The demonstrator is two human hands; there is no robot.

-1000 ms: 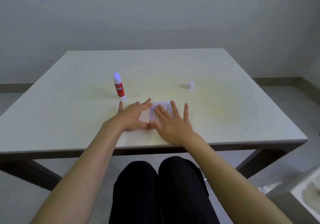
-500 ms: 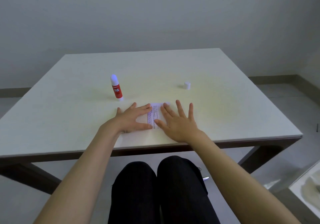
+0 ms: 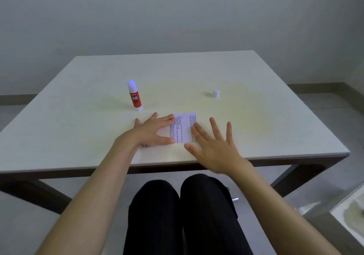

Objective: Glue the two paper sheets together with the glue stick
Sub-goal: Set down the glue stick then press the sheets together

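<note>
Plain grey walls close off the room behind a pale square counter (image 3: 256, 128) on dark legs, and the person sits at its near edge with black-trousered knees (image 3: 177, 211) tucked under it. Near the front of the counter lies the printed paper (image 3: 182, 127), a small white sheet with lines of text running sideways; whether a second sheet lies under it I cannot tell from where I stand. The left hand (image 3: 151, 131) rests flat on the counter with its fingers (image 3: 167, 119) spread and reaching over the left part of the paper, the thumb laid along the paper's near edge, pressing rather than gripping anything. The right hand (image 3: 214, 148) is spread wide open too, palm down, with nothing in it; its index fingertip touches the paper's right edge, while the rest of the hand lies off the sheet toward the counter's front rim and looks slightly blurred. Behind the left hand the glue stick (image 3: 134, 95) stands upright, red-bodied with a white base and its white glue tip bare. Well off to the right, beyond the paper, the small white cap (image 3: 216, 93) sits by itself on the counter. A pale patch of another surface (image 3: 350, 215) shows at the lower right, down by the floor.
</note>
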